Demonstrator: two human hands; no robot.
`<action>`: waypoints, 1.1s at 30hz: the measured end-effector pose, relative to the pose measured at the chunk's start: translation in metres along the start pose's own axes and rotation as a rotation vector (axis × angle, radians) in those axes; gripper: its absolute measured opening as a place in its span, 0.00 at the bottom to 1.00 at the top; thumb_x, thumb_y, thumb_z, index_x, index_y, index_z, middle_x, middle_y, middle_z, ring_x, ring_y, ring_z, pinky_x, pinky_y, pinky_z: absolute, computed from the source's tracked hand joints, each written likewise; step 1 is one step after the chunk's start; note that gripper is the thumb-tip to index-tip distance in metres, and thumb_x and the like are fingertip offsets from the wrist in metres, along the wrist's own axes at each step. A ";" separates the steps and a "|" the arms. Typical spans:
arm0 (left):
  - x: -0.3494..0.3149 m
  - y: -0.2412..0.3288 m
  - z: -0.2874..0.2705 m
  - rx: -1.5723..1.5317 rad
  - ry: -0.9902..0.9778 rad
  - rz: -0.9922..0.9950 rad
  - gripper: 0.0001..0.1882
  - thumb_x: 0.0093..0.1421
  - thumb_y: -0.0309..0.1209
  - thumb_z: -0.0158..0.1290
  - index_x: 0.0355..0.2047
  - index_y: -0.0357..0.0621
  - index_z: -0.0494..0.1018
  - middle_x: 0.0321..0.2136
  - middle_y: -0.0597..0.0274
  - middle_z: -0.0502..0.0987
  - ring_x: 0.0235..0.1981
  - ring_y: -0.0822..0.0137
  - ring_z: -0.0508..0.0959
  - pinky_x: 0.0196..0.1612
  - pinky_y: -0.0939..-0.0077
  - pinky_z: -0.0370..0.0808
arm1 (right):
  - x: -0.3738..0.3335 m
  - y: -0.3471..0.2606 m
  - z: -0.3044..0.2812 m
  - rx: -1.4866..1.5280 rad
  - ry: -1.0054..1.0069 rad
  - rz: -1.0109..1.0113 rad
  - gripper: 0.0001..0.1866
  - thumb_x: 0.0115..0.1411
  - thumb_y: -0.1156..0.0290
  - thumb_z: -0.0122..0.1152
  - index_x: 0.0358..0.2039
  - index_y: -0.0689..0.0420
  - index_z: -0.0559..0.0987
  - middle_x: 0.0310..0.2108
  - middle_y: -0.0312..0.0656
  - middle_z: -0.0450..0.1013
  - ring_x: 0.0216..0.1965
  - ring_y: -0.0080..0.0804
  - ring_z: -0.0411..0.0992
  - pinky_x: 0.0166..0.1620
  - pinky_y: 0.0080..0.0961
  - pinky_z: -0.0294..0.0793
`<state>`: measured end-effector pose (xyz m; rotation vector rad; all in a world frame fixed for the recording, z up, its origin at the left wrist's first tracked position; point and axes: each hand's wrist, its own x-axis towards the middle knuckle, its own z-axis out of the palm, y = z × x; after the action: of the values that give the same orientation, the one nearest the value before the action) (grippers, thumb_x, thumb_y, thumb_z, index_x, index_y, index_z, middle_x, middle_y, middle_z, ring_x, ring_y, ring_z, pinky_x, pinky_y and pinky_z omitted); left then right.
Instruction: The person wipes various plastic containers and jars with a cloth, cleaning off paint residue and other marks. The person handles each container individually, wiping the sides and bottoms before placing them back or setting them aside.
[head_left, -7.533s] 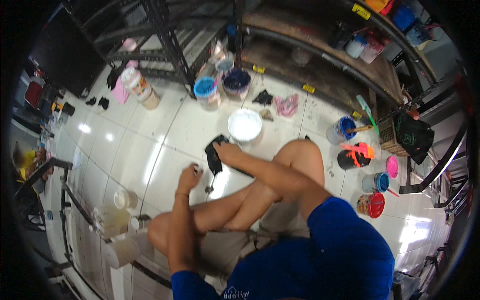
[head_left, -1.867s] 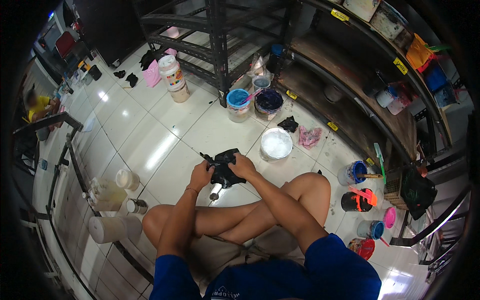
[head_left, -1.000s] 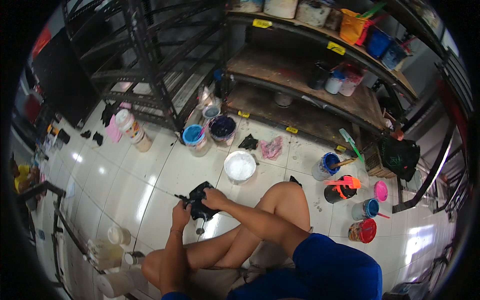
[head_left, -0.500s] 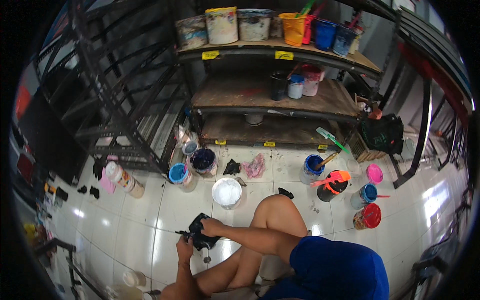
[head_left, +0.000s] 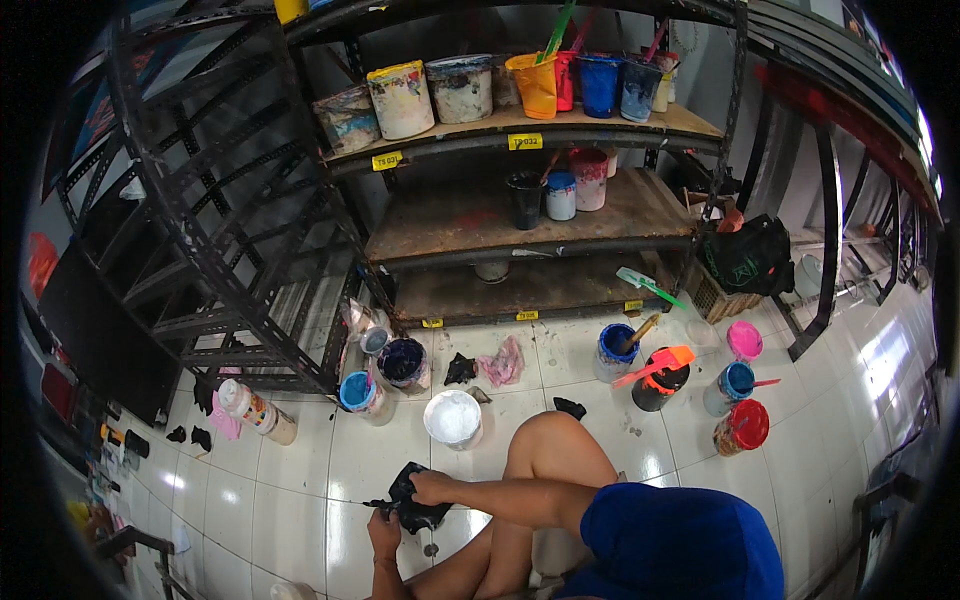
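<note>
A crumpled black sheet [head_left: 428,516], cloth or plastic I cannot tell, hangs between my hands low over the tiled floor. My right hand [head_left: 432,488] is closed on its upper part. Closed at the sheet's left edge, my left hand [head_left: 384,534] grips a dark bunched part; a thin dark end sticks out to the left there. Just beyond the hands stands a white tub [head_left: 453,419] with white contents. My bent knee [head_left: 560,445] is to the right of it.
Paint pots stand around: a light-blue-rimmed one [head_left: 366,397], a dark one [head_left: 404,364], a blue one [head_left: 616,352] and a red one [head_left: 742,428]. An orange scraper [head_left: 662,364] lies across a black pot [head_left: 655,393]. Behind is a shelf rack [head_left: 530,240]; a bottle [head_left: 258,411] is left.
The view has tilted upward, so shelves and pots appear lower in the picture. Both hands stay on the black sheet, with only slight movement.
</note>
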<state>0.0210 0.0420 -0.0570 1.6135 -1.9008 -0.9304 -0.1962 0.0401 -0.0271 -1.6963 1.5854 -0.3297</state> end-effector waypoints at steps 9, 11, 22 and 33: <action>-0.002 0.000 0.000 0.070 0.063 0.049 0.10 0.54 0.29 0.57 0.28 0.32 0.71 0.23 0.43 0.77 0.27 0.44 0.79 0.32 0.58 0.74 | 0.009 0.007 0.008 -0.032 0.007 -0.020 0.29 0.54 0.59 0.58 0.50 0.66 0.68 0.44 0.60 0.73 0.48 0.54 0.71 0.51 0.44 0.70; -0.004 0.001 -0.001 0.112 0.080 0.068 0.11 0.54 0.30 0.58 0.27 0.33 0.71 0.22 0.43 0.77 0.27 0.44 0.79 0.31 0.58 0.74 | 0.008 0.006 0.009 -0.033 0.006 -0.015 0.29 0.54 0.59 0.58 0.51 0.66 0.68 0.44 0.60 0.73 0.48 0.54 0.71 0.51 0.43 0.70; -0.006 0.017 -0.003 0.125 0.078 0.115 0.11 0.54 0.30 0.57 0.27 0.33 0.72 0.23 0.43 0.78 0.27 0.43 0.79 0.32 0.58 0.74 | 0.003 0.011 0.008 -0.065 0.019 -0.036 0.29 0.54 0.59 0.58 0.51 0.65 0.68 0.43 0.60 0.73 0.47 0.54 0.72 0.50 0.44 0.71; -0.005 0.007 -0.002 0.083 0.086 0.121 0.11 0.54 0.29 0.57 0.27 0.32 0.71 0.23 0.41 0.77 0.27 0.43 0.79 0.31 0.59 0.74 | 0.006 0.008 0.008 -0.055 -0.006 -0.035 0.30 0.54 0.59 0.58 0.52 0.66 0.67 0.44 0.61 0.73 0.47 0.55 0.72 0.50 0.44 0.71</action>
<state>0.0183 0.0469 -0.0502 1.5397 -1.9763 -0.7306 -0.1958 0.0381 -0.0398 -1.7668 1.5750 -0.3015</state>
